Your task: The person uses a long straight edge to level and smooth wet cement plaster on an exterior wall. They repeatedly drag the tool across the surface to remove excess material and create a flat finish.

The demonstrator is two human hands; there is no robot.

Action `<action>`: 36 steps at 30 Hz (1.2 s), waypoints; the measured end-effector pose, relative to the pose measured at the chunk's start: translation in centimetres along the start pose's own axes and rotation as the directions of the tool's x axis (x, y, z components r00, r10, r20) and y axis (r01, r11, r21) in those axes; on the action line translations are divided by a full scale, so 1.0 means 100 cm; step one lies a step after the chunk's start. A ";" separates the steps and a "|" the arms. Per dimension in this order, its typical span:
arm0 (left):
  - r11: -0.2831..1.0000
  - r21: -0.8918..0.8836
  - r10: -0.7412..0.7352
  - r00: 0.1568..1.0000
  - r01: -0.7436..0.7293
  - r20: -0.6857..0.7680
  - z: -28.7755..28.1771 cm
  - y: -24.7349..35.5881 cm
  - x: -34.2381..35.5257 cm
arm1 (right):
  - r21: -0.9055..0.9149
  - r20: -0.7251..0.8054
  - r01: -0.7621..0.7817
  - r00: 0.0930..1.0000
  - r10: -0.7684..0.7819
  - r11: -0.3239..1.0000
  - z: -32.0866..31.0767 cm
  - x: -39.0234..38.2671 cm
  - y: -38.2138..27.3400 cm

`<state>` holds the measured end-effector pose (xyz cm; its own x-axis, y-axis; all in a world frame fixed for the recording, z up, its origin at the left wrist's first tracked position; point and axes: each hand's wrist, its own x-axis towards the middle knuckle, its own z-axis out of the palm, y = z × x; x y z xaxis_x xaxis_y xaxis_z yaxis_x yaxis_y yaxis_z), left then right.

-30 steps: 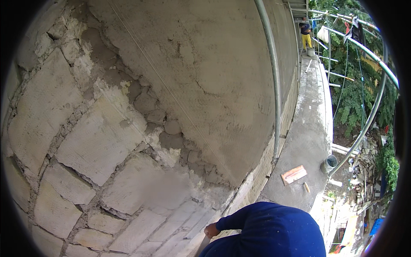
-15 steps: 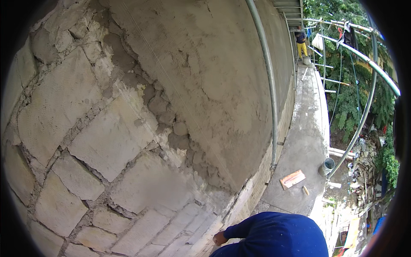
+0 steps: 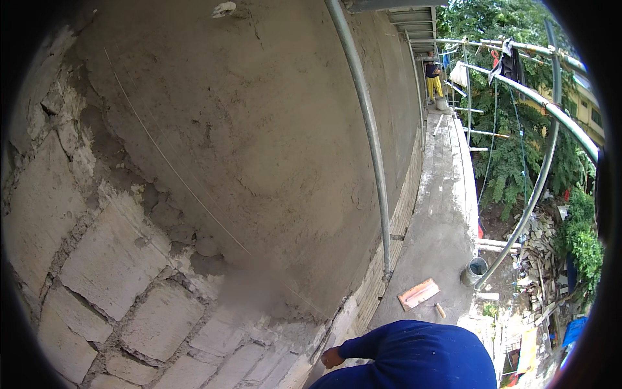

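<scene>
My left hand (image 3: 332, 358), at the end of a blue sleeve at the bottom, is closed on a grey flat object, mostly hidden, beside the wall. My right hand is out of sight. The wall has rough blockwork (image 3: 155, 318) at lower left and grey plaster (image 3: 278, 149) above, with a ragged boundary between them and a thin line (image 3: 175, 168) across the plaster. On the walkway to my right lie a pinkish rectangular float (image 3: 418, 294) and a small wooden piece (image 3: 440, 310); a bucket (image 3: 474, 271) stands at its outer edge.
A metal pipe (image 3: 369, 129) runs down beside the wall. The narrow walkway (image 3: 434, 207) leads to a person (image 3: 433, 81) in yellow trousers. Scaffold poles (image 3: 538, 97), with cloths hung on them, line the outer edge above a drop with debris and trees.
The view has swung upward, showing more plaster, overhead structure and scaffold. The pipe and walkway appear further left. My left hand stays low by the wall, still closed.
</scene>
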<state>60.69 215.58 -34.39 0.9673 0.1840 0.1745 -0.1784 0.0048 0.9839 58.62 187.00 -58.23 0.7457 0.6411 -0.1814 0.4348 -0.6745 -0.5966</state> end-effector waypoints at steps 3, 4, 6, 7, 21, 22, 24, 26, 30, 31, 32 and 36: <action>1.000 -0.004 -0.014 1.000 0.014 0.019 0.062 -0.001 -0.015 | 0.138 -0.054 -0.126 0.989 0.135 0.982 -0.016 -0.048 0.051; 1.000 -0.004 -0.022 0.999 0.023 0.026 0.081 -0.001 -0.020 | 0.264 -0.014 -0.239 0.968 0.251 0.935 -0.024 -0.063 0.067; 0.999 -0.011 -0.031 0.999 0.031 0.036 0.118 -0.003 -0.030 | 0.373 -0.008 -0.329 0.934 0.358 0.868 -0.040 -0.098 0.093; 0.999 -0.008 -0.038 0.999 0.039 0.031 0.134 -0.004 -0.036 | 0.474 0.070 -0.428 0.889 0.452 0.769 -0.051 -0.113 0.097; 0.978 -0.057 -0.194 0.975 0.201 0.111 0.229 -0.052 -0.072 | 0.822 -0.260 -0.243 0.646 0.718 0.516 -0.146 -0.158 0.063; 0.974 0.018 -0.223 0.951 0.224 0.213 0.231 -0.056 -0.063 | 0.801 -0.338 -0.225 0.596 0.729 0.555 -0.146 -0.163 0.066; 0.957 0.021 -0.287 0.934 0.289 0.211 0.238 -0.053 -0.063 | 0.704 -0.380 -0.319 0.585 0.716 0.634 -0.146 -0.185 0.056; 0.967 -0.033 -0.240 0.944 0.253 0.225 0.245 -0.090 -0.052 | 0.696 -0.363 -0.391 0.532 0.765 0.602 -0.139 -0.232 0.048; 0.974 0.203 -0.169 0.910 0.096 0.378 0.278 -0.134 -0.032 | 0.706 -0.183 -0.599 0.361 0.915 0.377 -0.078 -0.339 0.039; 0.976 0.171 -0.192 0.914 0.138 0.358 0.298 -0.124 -0.035 | 0.683 -0.180 -0.646 0.303 0.936 0.341 -0.057 -0.364 0.038; 0.972 0.128 -0.231 0.910 0.198 0.345 0.316 -0.112 -0.038 | 0.658 -0.180 -0.690 0.246 0.952 0.303 -0.035 -0.386 0.034; 0.921 -0.076 -0.342 0.887 0.382 0.312 0.415 -0.067 -0.040 | 0.664 0.007 -0.741 0.137 0.990 0.098 0.005 -0.470 0.013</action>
<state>65.46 174.04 -40.10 0.9747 -0.1448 -0.1702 0.1915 0.1494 0.9700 23.88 156.18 -50.89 0.5297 -0.5775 -0.6213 -0.8452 -0.2982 -0.4435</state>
